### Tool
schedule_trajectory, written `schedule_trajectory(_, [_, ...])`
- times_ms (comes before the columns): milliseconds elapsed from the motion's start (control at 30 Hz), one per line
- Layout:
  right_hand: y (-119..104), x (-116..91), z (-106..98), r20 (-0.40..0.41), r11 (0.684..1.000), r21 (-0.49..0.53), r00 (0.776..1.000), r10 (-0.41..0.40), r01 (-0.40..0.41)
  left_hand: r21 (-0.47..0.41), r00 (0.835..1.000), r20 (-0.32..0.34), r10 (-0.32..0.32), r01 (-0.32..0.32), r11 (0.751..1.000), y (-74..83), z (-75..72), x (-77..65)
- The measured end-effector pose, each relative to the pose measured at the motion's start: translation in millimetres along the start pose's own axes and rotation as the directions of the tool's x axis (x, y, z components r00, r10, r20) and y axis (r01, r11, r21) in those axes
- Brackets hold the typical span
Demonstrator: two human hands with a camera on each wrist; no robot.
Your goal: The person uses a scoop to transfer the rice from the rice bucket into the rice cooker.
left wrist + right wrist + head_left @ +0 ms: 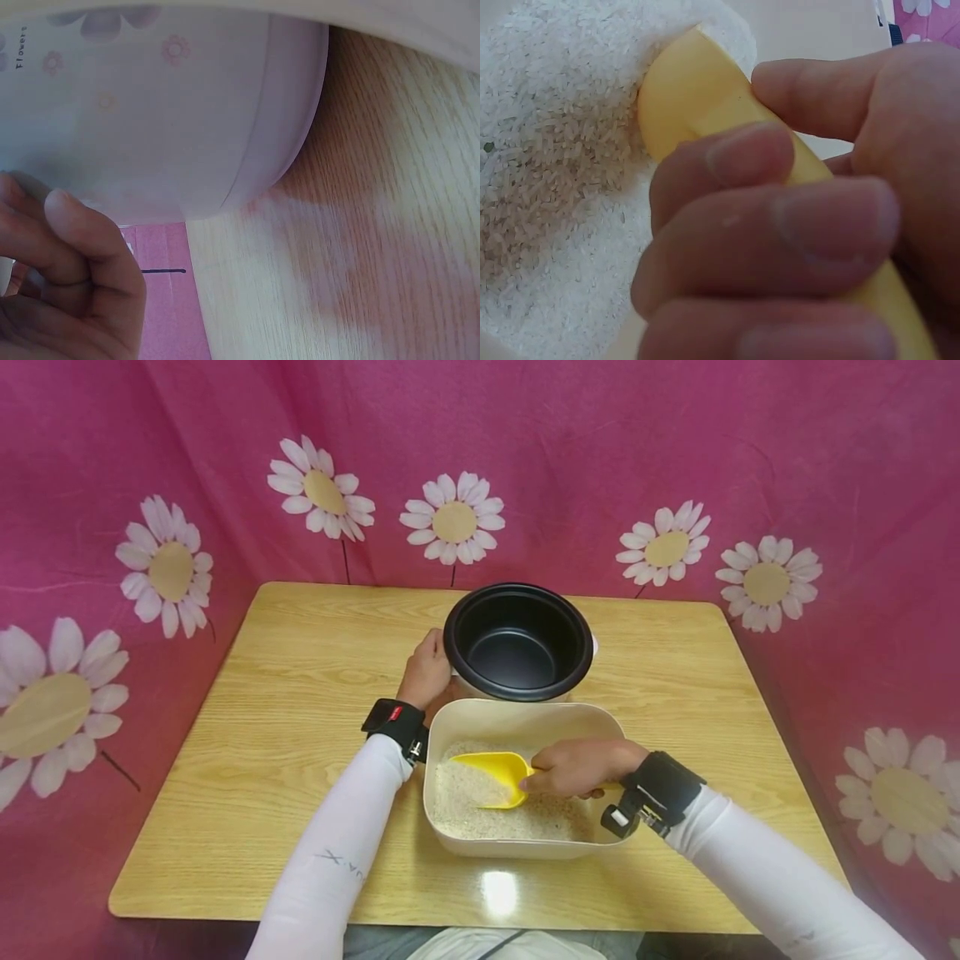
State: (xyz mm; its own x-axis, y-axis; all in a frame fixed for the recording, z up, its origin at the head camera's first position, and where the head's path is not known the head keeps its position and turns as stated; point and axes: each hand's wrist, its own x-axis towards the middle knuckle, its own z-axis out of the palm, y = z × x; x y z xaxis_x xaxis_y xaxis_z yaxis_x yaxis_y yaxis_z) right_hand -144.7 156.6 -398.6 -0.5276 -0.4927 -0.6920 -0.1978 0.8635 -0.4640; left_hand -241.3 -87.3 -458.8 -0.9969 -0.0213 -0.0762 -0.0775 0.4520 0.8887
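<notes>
A cream rectangular bin (525, 852) holds white rice (547, 150). My right hand (573, 767) grips the handle of a yellow scoop (516, 767), fingers wrapped round it in the right wrist view. The scoop's blade lies in the rice, with grains heaped in its mouth. Behind the bin stands a rice cooker (172, 135) with a flowered pale body and a black inner pot (517, 647). My left hand (426, 670) holds the cooker at its left side, with curled fingers (90, 232) against the body; the part it grips is mostly hidden.
Both the bin and the cooker stand on a wood-grain table (300, 693), the bin nearer the front edge. A pink curtain (540, 460) with daisies surrounds the table at the back and sides. The inner pot looks bare inside.
</notes>
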Motion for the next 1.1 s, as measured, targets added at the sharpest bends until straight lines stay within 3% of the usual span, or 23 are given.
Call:
schedule_trajectory(567, [-2.8, -7.7, -7.2, 0.015, 0.999, -0.013, 0.999, -0.039, 0.039, 0.001, 1.0, 0.0, 0.011, -0.011, 1.0, 0.2, -0.7, 0.8])
schedule_trajectory(867, [-4.8, -13.2, -12.0, 0.019, 1.0, -0.019, 1.0, -0.008, 0.009, -0.007, 1.0, 0.012, 0.011, -0.011, 1.0, 1.4, 0.6, -0.1])
schedule_trajectory(1100, [-5.4, -17.1, -14.1, 0.046, 0.999, 0.036, 0.999, 0.001, -0.003, 0.018, 1.0, -0.005, 0.028, -0.028, 0.999, 1.8, -0.3, -1.5])
